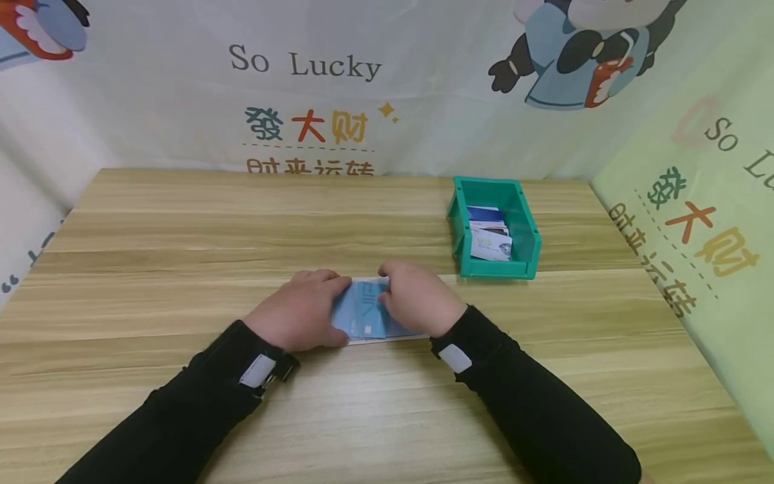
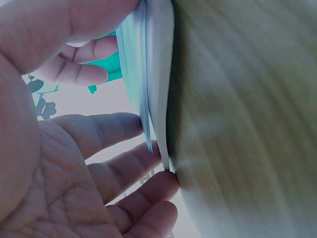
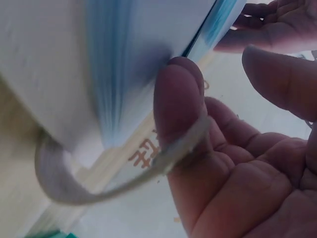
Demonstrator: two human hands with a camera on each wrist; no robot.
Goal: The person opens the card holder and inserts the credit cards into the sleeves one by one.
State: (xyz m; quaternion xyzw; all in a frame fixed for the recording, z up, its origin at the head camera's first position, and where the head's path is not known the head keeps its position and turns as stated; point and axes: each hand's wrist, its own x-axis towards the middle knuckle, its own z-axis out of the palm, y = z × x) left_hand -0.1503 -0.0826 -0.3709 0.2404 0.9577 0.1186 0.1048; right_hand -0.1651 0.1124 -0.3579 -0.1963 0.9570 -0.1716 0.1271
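Note:
A card holder (image 1: 343,316) with blue and white pages lies spread on the table. On it is a light blue card (image 1: 370,310) with large letters and a small pale square. My left hand (image 1: 302,310) holds the holder's left end, thumb at the near edge and fingers at the far edge. In the left wrist view its fingertips (image 2: 161,186) meet the page edges. My right hand (image 1: 423,297) is over the holder's right part. In the right wrist view one fingertip (image 3: 179,79) presses by the pages, with another finger apart from it. A pale strap (image 3: 124,191) loops out from the holder.
A green bin (image 1: 499,270) stands on the table behind and right of my hands, with several cards (image 1: 491,245) inside. The wooden table (image 1: 181,235) meets a printed cloth backdrop (image 1: 423,128) at the back and sides.

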